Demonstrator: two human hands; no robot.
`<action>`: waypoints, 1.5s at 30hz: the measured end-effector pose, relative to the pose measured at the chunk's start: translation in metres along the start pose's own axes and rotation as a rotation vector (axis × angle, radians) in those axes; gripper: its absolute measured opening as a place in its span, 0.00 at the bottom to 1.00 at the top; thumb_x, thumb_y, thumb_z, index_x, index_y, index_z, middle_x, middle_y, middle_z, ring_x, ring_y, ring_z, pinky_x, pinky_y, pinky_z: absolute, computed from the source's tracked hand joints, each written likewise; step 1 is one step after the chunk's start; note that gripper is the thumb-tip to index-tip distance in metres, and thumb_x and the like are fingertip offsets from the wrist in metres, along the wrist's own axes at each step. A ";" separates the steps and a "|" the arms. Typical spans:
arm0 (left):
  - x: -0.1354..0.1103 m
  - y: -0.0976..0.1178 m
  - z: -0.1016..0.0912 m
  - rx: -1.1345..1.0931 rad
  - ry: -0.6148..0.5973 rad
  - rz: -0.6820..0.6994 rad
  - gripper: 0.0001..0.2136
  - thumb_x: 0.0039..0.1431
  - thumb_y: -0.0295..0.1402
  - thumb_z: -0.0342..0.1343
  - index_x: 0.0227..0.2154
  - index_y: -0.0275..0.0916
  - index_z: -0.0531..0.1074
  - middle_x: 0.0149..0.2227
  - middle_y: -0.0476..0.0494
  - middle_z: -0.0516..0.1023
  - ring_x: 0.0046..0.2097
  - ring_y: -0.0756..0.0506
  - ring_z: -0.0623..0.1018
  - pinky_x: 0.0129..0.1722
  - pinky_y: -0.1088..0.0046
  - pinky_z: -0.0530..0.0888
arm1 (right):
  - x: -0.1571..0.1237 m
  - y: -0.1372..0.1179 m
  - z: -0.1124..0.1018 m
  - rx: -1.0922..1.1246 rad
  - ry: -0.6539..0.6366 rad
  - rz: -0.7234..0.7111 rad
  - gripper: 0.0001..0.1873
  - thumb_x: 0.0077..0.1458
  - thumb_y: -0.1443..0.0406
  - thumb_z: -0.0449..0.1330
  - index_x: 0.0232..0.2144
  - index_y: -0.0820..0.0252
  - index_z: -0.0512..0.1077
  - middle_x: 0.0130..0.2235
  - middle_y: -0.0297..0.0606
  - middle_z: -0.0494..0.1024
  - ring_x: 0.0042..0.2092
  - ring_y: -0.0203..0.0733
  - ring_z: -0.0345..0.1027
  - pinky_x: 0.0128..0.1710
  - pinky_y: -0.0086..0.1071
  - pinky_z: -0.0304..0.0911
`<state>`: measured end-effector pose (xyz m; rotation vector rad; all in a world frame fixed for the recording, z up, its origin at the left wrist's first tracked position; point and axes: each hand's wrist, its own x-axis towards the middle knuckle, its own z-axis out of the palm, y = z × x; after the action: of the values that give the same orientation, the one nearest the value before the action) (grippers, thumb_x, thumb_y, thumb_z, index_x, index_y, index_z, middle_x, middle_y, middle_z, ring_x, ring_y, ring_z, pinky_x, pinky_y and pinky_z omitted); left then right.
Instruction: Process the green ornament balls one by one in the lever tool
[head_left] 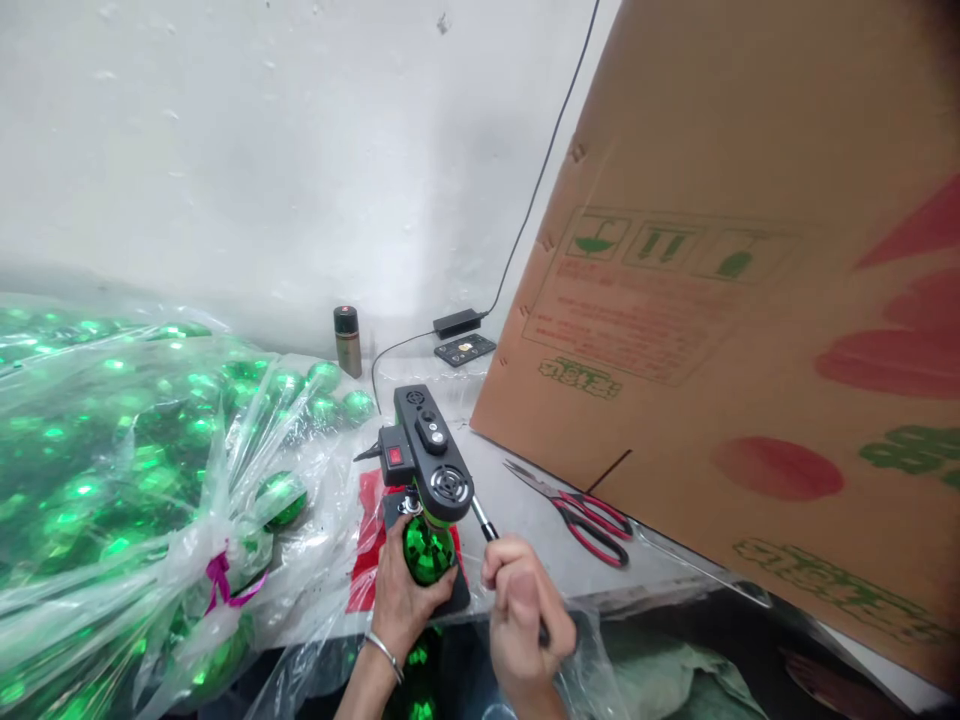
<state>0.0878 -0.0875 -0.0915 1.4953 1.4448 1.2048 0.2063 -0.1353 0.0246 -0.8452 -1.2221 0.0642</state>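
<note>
My left hand [397,590], with a metal bangle at its wrist, is wrapped round a shiny green bauble [429,553]. It keeps the bauble's top right under the head of a small black bench press [422,420]. My right hand [525,615] is closed round the press's lever handle [486,522], to the right of the bauble. A red switch [395,456] shows on the press's side. Beneath the press lies a red sheet [363,575]. Whether the bauble touches the press head is hard to make out.
Clear plastic bags of green baubles [112,480] fill the left side, one tied with purple ribbon [217,580]. Red-and-black scissors [581,515] lie right of the press. A large cardboard box [675,330] leans at right. Behind stand a spray can [347,342], a power adapter [457,322] and a phone [465,349].
</note>
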 end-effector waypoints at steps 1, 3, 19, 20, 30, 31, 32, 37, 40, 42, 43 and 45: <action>0.000 0.000 -0.002 -0.004 -0.026 0.004 0.38 0.46 0.44 0.73 0.62 0.37 0.75 0.60 0.28 0.86 0.63 0.24 0.86 0.66 0.36 0.81 | 0.011 -0.008 0.001 -0.005 0.005 0.035 0.23 0.81 0.68 0.52 0.28 0.54 0.64 0.28 0.30 0.71 0.30 0.36 0.70 0.29 0.31 0.61; -0.005 -0.003 -0.007 -0.017 -0.042 0.014 0.38 0.47 0.43 0.74 0.62 0.39 0.75 0.60 0.29 0.86 0.63 0.25 0.86 0.67 0.38 0.82 | 0.032 -0.023 0.005 -0.010 0.001 0.094 0.24 0.80 0.68 0.54 0.27 0.55 0.64 0.26 0.29 0.69 0.29 0.35 0.67 0.28 0.31 0.59; 0.067 0.032 -0.143 0.562 0.310 -0.144 0.22 0.71 0.43 0.54 0.58 0.36 0.80 0.64 0.19 0.81 0.73 0.20 0.73 0.73 0.32 0.67 | 0.017 -0.017 0.004 -0.014 0.016 0.043 0.25 0.79 0.67 0.57 0.25 0.54 0.64 0.24 0.30 0.65 0.27 0.37 0.66 0.25 0.31 0.56; 0.084 0.039 -0.146 0.593 0.299 -0.189 0.19 0.68 0.42 0.57 0.53 0.35 0.81 0.60 0.18 0.82 0.71 0.18 0.75 0.71 0.30 0.68 | 0.017 -0.017 0.002 -0.018 -0.001 0.044 0.24 0.79 0.67 0.56 0.25 0.54 0.64 0.25 0.30 0.66 0.28 0.37 0.66 0.25 0.31 0.56; 0.100 0.050 -0.143 0.188 0.061 -0.318 0.23 0.62 0.54 0.62 0.48 0.41 0.80 0.53 0.29 0.89 0.64 0.26 0.85 0.63 0.48 0.81 | 0.018 -0.017 -0.002 -0.043 -0.042 -0.011 0.24 0.79 0.68 0.55 0.26 0.54 0.65 0.25 0.32 0.69 0.27 0.37 0.67 0.25 0.32 0.57; 0.093 0.053 -0.139 0.090 0.045 -0.316 0.27 0.64 0.59 0.57 0.52 0.41 0.79 0.57 0.30 0.88 0.64 0.29 0.85 0.61 0.51 0.83 | 0.019 -0.017 -0.002 -0.039 -0.041 -0.013 0.24 0.79 0.68 0.55 0.26 0.54 0.65 0.25 0.32 0.69 0.27 0.37 0.67 0.25 0.32 0.57; 0.085 0.054 -0.134 -0.006 0.026 -0.318 0.32 0.66 0.64 0.51 0.54 0.41 0.78 0.60 0.30 0.87 0.63 0.31 0.86 0.58 0.52 0.85 | 0.019 -0.017 -0.001 -0.036 -0.039 -0.015 0.24 0.79 0.68 0.55 0.26 0.54 0.65 0.25 0.32 0.69 0.27 0.37 0.67 0.25 0.32 0.57; 0.046 0.055 -0.114 -0.599 -0.104 -0.481 0.46 0.49 0.80 0.62 0.48 0.39 0.82 0.54 0.27 0.90 0.58 0.27 0.89 0.60 0.42 0.86 | 0.021 -0.019 -0.001 -0.025 -0.040 -0.024 0.23 0.79 0.69 0.55 0.26 0.54 0.65 0.24 0.30 0.68 0.27 0.37 0.68 0.26 0.31 0.59; 0.029 0.054 -0.112 -0.757 -0.161 -0.474 0.44 0.40 0.70 0.78 0.52 0.41 0.83 0.55 0.31 0.90 0.62 0.27 0.86 0.67 0.42 0.82 | 0.022 -0.019 -0.002 -0.022 -0.043 -0.006 0.23 0.78 0.70 0.55 0.27 0.54 0.65 0.25 0.30 0.69 0.27 0.36 0.69 0.27 0.30 0.60; 0.019 0.053 -0.114 -0.711 -0.192 -0.437 0.44 0.41 0.64 0.81 0.57 0.42 0.83 0.58 0.32 0.89 0.64 0.26 0.85 0.69 0.42 0.80 | 0.022 -0.018 -0.002 -0.018 -0.054 0.000 0.23 0.79 0.68 0.56 0.27 0.54 0.66 0.26 0.30 0.70 0.29 0.37 0.72 0.29 0.30 0.64; 0.014 0.052 -0.116 -0.670 -0.207 -0.422 0.44 0.42 0.63 0.81 0.59 0.43 0.83 0.59 0.32 0.88 0.65 0.26 0.84 0.70 0.41 0.80 | 0.021 -0.017 -0.003 -0.012 -0.053 0.008 0.21 0.79 0.65 0.58 0.29 0.54 0.69 0.28 0.31 0.73 0.30 0.38 0.73 0.30 0.30 0.66; 0.002 0.046 -0.118 -0.579 -0.252 -0.383 0.46 0.42 0.65 0.81 0.60 0.43 0.83 0.61 0.31 0.87 0.67 0.24 0.83 0.71 0.41 0.78 | 0.015 -0.013 -0.004 0.008 -0.023 0.062 0.11 0.78 0.56 0.63 0.41 0.54 0.78 0.37 0.36 0.81 0.31 0.38 0.75 0.32 0.31 0.72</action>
<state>-0.0096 -0.1029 -0.0123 0.8877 1.0301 1.0317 0.2102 -0.1398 0.0443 -0.8772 -1.2163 0.1295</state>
